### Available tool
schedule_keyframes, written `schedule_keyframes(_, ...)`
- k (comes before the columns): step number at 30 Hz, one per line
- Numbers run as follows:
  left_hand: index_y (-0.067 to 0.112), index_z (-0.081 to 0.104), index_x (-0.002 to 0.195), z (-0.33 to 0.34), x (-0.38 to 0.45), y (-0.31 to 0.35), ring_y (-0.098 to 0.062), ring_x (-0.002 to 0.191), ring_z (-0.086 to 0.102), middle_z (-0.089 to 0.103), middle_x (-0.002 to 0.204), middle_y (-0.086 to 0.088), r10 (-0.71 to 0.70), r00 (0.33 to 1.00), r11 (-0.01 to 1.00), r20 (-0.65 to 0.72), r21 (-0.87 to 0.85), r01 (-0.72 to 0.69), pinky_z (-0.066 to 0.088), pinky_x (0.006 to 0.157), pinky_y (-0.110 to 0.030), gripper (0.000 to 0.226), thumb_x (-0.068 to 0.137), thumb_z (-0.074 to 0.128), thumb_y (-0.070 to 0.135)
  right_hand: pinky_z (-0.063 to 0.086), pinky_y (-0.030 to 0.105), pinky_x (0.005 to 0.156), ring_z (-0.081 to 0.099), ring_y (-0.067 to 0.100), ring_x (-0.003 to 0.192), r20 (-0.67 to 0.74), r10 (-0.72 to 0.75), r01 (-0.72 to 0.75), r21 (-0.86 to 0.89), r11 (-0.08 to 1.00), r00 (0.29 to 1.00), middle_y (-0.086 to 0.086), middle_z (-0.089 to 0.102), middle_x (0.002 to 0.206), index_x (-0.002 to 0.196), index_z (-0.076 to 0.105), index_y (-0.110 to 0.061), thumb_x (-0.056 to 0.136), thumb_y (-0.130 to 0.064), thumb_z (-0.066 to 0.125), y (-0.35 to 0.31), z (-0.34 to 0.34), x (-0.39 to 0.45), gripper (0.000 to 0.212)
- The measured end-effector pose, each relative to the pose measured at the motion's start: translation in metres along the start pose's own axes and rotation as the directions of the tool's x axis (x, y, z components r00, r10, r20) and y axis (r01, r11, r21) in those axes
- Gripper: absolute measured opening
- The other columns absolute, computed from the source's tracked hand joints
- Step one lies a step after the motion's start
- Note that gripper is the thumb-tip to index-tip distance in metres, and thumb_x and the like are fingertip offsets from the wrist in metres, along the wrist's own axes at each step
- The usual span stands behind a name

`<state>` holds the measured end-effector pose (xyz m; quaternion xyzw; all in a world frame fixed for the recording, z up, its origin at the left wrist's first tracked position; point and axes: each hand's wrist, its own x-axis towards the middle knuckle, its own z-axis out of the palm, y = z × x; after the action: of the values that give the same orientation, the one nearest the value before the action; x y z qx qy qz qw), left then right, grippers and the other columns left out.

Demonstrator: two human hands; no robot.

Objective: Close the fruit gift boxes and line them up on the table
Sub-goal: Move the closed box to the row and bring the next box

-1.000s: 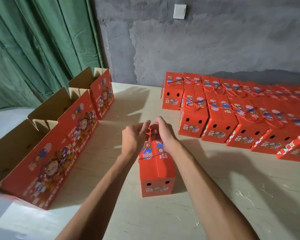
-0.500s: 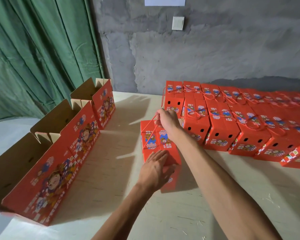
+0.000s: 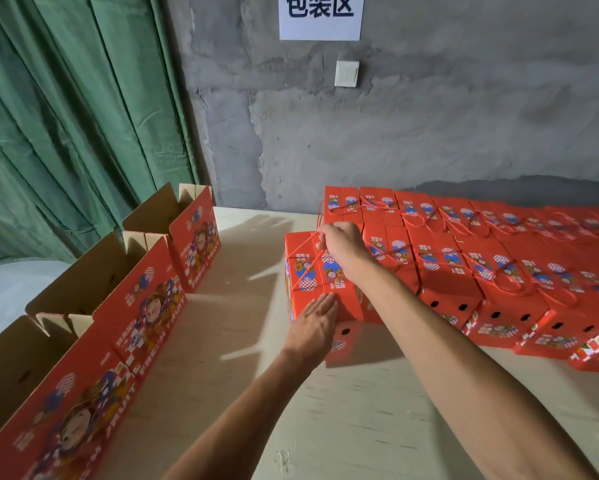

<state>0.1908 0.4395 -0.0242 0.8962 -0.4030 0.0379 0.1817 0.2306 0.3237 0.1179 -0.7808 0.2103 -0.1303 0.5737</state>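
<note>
Gift box at frame center: your right hand pinches its red cord, your left hand presses flat-fingered on its near end.

My right hand pinches the red cord handle atop a closed red gift box on the counter. My left hand presses flat against its near end, beside the rows of closed boxes; open cartons stand left.
</note>
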Motion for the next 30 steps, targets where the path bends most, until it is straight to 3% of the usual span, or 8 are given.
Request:
schedule_keyframes(8,0.009,0.031,0.159,0.008,0.075,-0.033,-0.022,0.151,0.033,0.034,0.164,-0.007,-0.001,0.998,1.0,0.066,-0.013,0.002,0.021,0.12,-0.026,0.052,0.109,0.041,0.019,0.04,0.026,0.057,0.058,0.016,0.063,-0.031,0.058,-0.06,-0.048,0.997,0.998,0.002,0.069,0.07,0.079,0.065,-0.009,0.096,-0.016,0.054,0.014,-0.003,0.081,0.021)
schedule_keyframes(12,0.008,0.053,0.139,0.016,0.114,-0.043,-0.029,0.131,0.055,0.057,0.145,-0.008,-0.032,0.996,0.999,0.087,-0.025,0.035,0.045,0.102,-0.037,0.037,0.103,0.05,0.017,0.046,0.03,0.067,0.062,0.019,0.069,-0.047,0.085,-0.088,-0.047,0.995,0.995,0.003,0.069,0.072,0.076,0.065,-0.01,0.094,-0.015,0.051,0.021,-0.005,0.123,0.023)
schedule_keyframes(19,0.014,0.055,0.141,0.041,0.161,-0.058,-0.019,0.138,0.049,0.053,0.151,0.001,-0.027,0.995,0.999,0.098,-0.028,0.03,0.043,0.104,-0.032,0.04,0.101,0.052,0.016,0.036,0.028,0.057,0.051,0.017,0.064,-0.074,0.117,-0.123,-0.079,0.989,0.99,0.006,0.064,0.076,0.086,0.06,-0.012,0.091,-0.014,0.048,0.038,-0.013,0.166,0.013)
schedule_keyframes(27,0.015,0.06,0.136,0.067,0.181,-0.069,-0.018,0.136,0.05,0.059,0.144,0.002,-0.028,0.986,0.999,0.165,-0.027,0.033,0.047,0.104,-0.035,0.034,0.103,0.053,0.021,0.028,0.029,0.056,0.042,0.017,0.065,-0.086,0.129,-0.133,-0.046,0.99,0.988,0.01,0.053,0.074,0.073,0.053,-0.013,0.09,-0.019,0.054,0.062,-0.018,0.177,0.018)
schedule_keyframes(30,0.013,0.059,0.137,0.075,0.178,-0.07,-0.018,0.141,0.046,0.059,0.145,0.002,-0.009,0.991,0.999,0.13,-0.035,0.013,0.045,0.107,-0.034,0.034,0.106,0.051,0.023,0.029,0.029,0.057,0.042,0.017,0.068,-0.074,0.118,-0.12,-0.029,0.992,0.99,0.008,0.052,0.077,0.071,0.052,-0.014,0.092,-0.016,0.054,0.067,-0.02,0.18,0.021)
